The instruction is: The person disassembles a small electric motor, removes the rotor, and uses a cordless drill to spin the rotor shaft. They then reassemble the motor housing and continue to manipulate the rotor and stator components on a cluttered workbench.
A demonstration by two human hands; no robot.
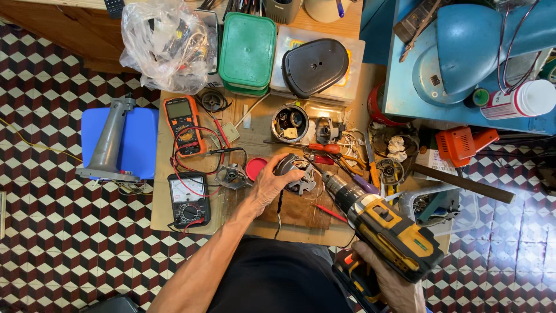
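My left hand (271, 181) is closed over a small grey motor part (296, 174) with copper windings, pressing it on a wooden board (298, 210) on the low table. My right hand (387, 279) grips the handle of a yellow and black cordless drill (389, 230). The drill's chuck (337, 189) points up and left, its tip close to the right side of the motor part. A black wire hangs from under my left hand toward my lap.
An orange multimeter (183, 124) and a black analog meter (189, 199) with red leads lie at the left. A round motor housing (290, 123), red-handled screwdrivers (323, 148), a red cap (255, 167), green boxes (247, 51), a plastic bag (165, 43) and a blue stool (136, 139) surround the work.
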